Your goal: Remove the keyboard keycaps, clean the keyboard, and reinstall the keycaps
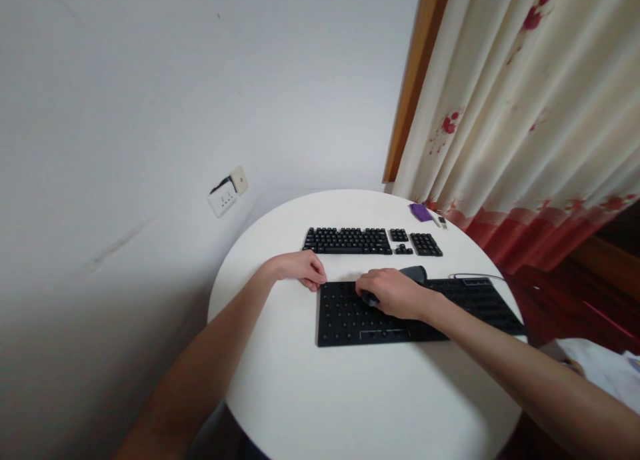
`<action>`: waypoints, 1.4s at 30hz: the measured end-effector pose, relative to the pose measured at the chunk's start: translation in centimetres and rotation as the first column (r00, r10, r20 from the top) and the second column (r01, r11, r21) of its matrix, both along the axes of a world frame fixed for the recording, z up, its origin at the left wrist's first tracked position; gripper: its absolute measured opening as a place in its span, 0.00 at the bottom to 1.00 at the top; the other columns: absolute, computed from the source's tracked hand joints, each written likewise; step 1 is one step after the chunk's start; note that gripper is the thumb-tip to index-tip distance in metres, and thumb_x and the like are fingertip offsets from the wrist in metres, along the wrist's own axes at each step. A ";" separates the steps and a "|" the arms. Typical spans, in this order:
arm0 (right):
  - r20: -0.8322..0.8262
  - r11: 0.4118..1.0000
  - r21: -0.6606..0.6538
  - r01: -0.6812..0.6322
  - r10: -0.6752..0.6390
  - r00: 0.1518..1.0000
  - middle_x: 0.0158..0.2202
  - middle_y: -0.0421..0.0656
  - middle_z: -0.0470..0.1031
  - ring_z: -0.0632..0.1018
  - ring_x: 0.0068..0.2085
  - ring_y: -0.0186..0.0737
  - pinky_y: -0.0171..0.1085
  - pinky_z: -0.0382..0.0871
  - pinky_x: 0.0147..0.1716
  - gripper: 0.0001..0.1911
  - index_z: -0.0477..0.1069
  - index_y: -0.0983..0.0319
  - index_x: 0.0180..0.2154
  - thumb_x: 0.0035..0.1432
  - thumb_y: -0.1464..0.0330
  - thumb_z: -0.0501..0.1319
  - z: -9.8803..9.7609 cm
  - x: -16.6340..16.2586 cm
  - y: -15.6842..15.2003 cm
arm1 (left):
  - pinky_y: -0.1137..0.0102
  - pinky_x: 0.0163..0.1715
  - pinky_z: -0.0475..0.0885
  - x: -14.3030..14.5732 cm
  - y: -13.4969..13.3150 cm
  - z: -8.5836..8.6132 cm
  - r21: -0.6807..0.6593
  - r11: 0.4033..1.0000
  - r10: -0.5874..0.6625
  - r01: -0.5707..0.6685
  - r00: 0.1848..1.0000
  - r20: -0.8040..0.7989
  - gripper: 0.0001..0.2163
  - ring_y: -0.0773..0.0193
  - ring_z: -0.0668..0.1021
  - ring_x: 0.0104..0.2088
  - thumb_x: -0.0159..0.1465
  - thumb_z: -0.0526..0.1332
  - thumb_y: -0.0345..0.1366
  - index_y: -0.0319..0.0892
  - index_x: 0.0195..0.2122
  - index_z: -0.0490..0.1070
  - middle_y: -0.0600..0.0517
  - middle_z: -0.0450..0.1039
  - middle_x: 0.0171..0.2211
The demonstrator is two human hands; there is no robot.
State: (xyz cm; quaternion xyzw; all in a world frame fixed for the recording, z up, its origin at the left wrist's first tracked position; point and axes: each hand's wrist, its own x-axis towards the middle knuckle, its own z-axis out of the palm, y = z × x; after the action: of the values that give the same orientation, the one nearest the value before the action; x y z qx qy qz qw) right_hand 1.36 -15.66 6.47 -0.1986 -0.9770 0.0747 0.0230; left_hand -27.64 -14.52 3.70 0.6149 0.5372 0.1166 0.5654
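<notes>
Black in colour, the tool [416, 273] is enclosed by the fingers of the right hand [395, 292], which are closed around its body; one end projects beyond the back of the hand, toward the far right, and the other is directed down at the keyboard [345, 317]. The fingers of the left hand [301, 265] are curled inward, with the tips at the far left corner of the keyboard; whether they pinch this corner or only rest against it cannot be determined. The keyboard lies flat beneath the right hand and forearm, its exposed switches arranged in rows, its right end at the edge of the desk [370, 393]. A cable [473, 275] runs along the far side of the keyboard, at the right. Beyond the hands, black keycaps are laid out in four groups: a main block [347, 241], a small block [399, 235], an arrow cluster [404, 249] and a number pad [427, 245]. A purple item [421, 212] lies near the far right edge, with small parts [442, 222] just beside it, too small to identify. The desk is white and rounded. Outward of it are the white wall [280, 80] with a socket [223, 199], a wooden frame [417, 80] and a cream and red curtain [530, 113].
</notes>
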 end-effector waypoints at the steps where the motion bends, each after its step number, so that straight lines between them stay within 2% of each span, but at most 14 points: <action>1: 0.004 1.000 -0.007 0.009 -0.009 1.000 0.39 0.44 0.79 0.76 0.41 0.43 0.36 0.61 0.38 0.16 0.71 0.60 0.40 0.49 0.81 0.60 0.0 0.4 0.1 | 0.71 0.35 0.77 0.0 0.0 0.0 -0.003 1.000 0.000 0.000 1.000 0.001 0.11 0.65 0.81 0.28 0.50 0.72 0.39 0.37 0.31 0.80 0.49 0.80 0.26; 5: 0.002 0.999 -0.035 0.030 -0.030 1.000 0.39 0.44 0.79 0.76 0.41 0.43 0.36 0.61 0.39 0.14 0.72 0.60 0.39 0.50 0.80 0.61 0.0 1.0 0.2 | 0.71 0.34 0.76 -0.1 0.1 -0.1 0.002 1.000 -0.011 0.011 1.000 -0.011 0.11 0.64 0.80 0.28 0.50 0.72 0.39 0.37 0.31 0.81 0.49 0.80 0.26; 10: -0.003 1.000 -0.017 -0.023 0.023 1.000 0.41 0.45 0.79 0.77 0.43 0.44 0.37 0.62 0.39 0.16 0.72 0.60 0.41 0.51 0.80 0.60 -0.1 -1.5 -0.4 | 0.71 0.33 0.76 0.1 0.0 0.2 0.013 0.999 -0.031 0.031 0.999 -0.013 0.11 0.65 0.80 0.28 0.50 0.72 0.39 0.38 0.31 0.81 0.49 0.80 0.26; 13: 0.025 0.999 0.010 -0.037 0.036 0.999 0.42 0.45 0.79 0.77 0.44 0.45 0.37 0.62 0.40 0.17 0.72 0.60 0.42 0.50 0.80 0.60 0.0 -1.7 -0.5 | 0.71 0.34 0.76 0.1 -0.1 0.3 0.007 1.000 -0.025 0.025 1.000 -0.011 0.11 0.65 0.80 0.28 0.50 0.72 0.39 0.38 0.31 0.81 0.49 0.80 0.26; 19: 0.157 0.997 0.032 0.074 -0.078 0.985 0.40 0.45 0.79 0.77 0.42 0.45 0.37 0.63 0.40 0.16 0.72 0.59 0.40 0.51 0.80 0.58 0.8 3.5 0.5 | 0.70 0.36 0.77 -0.1 0.2 -0.2 -0.011 1.000 -0.002 0.002 1.000 0.000 0.11 0.64 0.81 0.29 0.49 0.73 0.39 0.38 0.31 0.80 0.49 0.80 0.27; 27: 0.205 0.966 0.030 0.256 -0.257 0.944 0.39 0.45 0.79 0.78 0.42 0.47 0.38 0.65 0.40 0.15 0.73 0.58 0.39 0.50 0.78 0.58 0.4 11.0 2.0 | 0.70 0.35 0.76 -0.2 0.3 -0.4 -0.006 1.000 -0.013 0.013 1.000 0.006 0.12 0.64 0.81 0.29 0.49 0.73 0.39 0.38 0.31 0.80 0.49 0.81 0.27; 34: 0.205 0.939 0.028 0.342 -0.340 0.918 0.38 0.45 0.80 0.79 0.41 0.47 0.38 0.66 0.41 0.15 0.73 0.59 0.39 0.49 0.77 0.58 0.6 13.8 2.2 | 0.70 0.35 0.76 -0.4 0.5 -0.6 -0.014 1.000 -0.024 0.024 0.999 0.027 0.12 0.65 0.81 0.28 0.49 0.73 0.41 0.39 0.31 0.81 0.49 0.81 0.28; 42: 0.227 0.929 0.054 0.366 -0.368 0.902 0.39 0.45 0.79 0.78 0.43 0.47 0.38 0.66 0.42 0.15 0.73 0.59 0.39 0.49 0.78 0.56 0.5 16.8 2.9 | 0.68 0.38 0.76 -0.2 0.4 -0.4 -0.012 1.000 -0.019 0.019 1.000 0.006 0.13 0.64 0.80 0.30 0.49 0.73 0.42 0.39 0.32 0.80 0.49 0.80 0.29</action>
State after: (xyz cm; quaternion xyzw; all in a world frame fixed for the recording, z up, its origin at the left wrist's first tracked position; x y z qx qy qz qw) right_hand 18.20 -12.81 6.97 -0.3860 -0.9184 0.0402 -0.0770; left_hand -27.89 -14.11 3.32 0.6162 0.5305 0.1099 0.5717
